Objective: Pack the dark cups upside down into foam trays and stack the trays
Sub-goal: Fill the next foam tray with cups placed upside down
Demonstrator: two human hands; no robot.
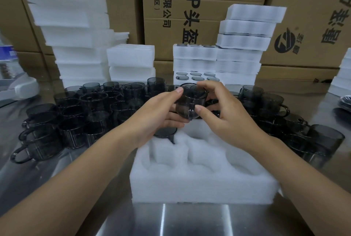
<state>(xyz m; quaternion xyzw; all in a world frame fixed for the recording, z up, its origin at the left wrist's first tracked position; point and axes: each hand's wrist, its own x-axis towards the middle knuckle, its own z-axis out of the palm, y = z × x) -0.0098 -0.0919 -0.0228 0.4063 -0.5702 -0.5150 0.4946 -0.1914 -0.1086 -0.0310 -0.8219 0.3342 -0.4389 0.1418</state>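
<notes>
Both hands hold one dark smoky glass cup (189, 103) above the far half of a white foam tray (201, 180) on the steel table. My left hand (157, 116) cups it from the left, thumb on the rim. My right hand (226, 114) grips it from the right, fingers over the rim and thumb on the wall. The cup stands mouth up, slightly tilted. One cup (165, 133) sits upside down in the tray's far left pocket, partly hidden by my left hand. The near pockets hold nothing.
Several loose dark cups crowd the table on the left (76, 114) and on the right (296, 127). Stacks of filled foam trays (237, 53) and bare foam (76, 26) stand behind, against cardboard boxes (190, 7). Bare steel (190, 220) lies near me.
</notes>
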